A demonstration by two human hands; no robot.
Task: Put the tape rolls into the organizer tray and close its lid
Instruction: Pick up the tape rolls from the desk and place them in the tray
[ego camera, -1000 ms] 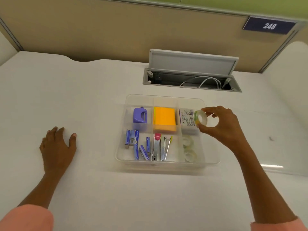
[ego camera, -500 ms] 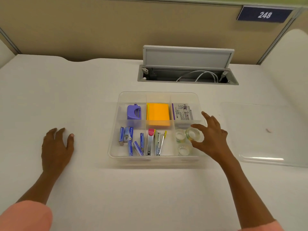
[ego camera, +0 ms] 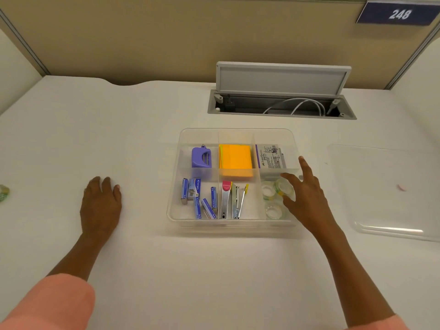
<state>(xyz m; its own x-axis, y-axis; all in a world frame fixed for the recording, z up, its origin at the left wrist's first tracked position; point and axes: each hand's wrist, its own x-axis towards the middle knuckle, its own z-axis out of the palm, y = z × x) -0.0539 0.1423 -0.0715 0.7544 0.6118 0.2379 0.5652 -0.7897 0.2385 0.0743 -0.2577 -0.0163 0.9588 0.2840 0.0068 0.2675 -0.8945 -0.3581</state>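
A clear organizer tray (ego camera: pixel 175 215) sits mid-table with its lid off. Its near right compartment holds three clear tape rolls: one at the back left (ego camera: pixel 267 189), one beside it (ego camera: pixel 282 186) and one in front (ego camera: pixel 273 210). My right hand (ego camera: pixel 303 195) hovers over that compartment with fingers spread, the tips just beside the back rolls and nothing held. The clear lid (ego camera: pixel 390 217) lies flat on the table to the tray's right. My left hand (ego camera: pixel 101 201) rests flat on the table left of the tray. Another tape roll (ego camera: pixel 3 192) lies at the far left edge.
Other compartments hold a purple sharpener (ego camera: pixel 201 157), orange sticky notes (ego camera: pixel 235 161), a white box (ego camera: pixel 270 156), blue staple boxes (ego camera: pixel 197 198) and metal staple removers (ego camera: pixel 232 201). An open cable hatch (ego camera: pixel 281 108) sits behind the tray, under a partition wall.
My right hand carried a tape roll down from above the tray's right side into the near right compartment and let it go; its fingers have now spread. The left hand stayed put.
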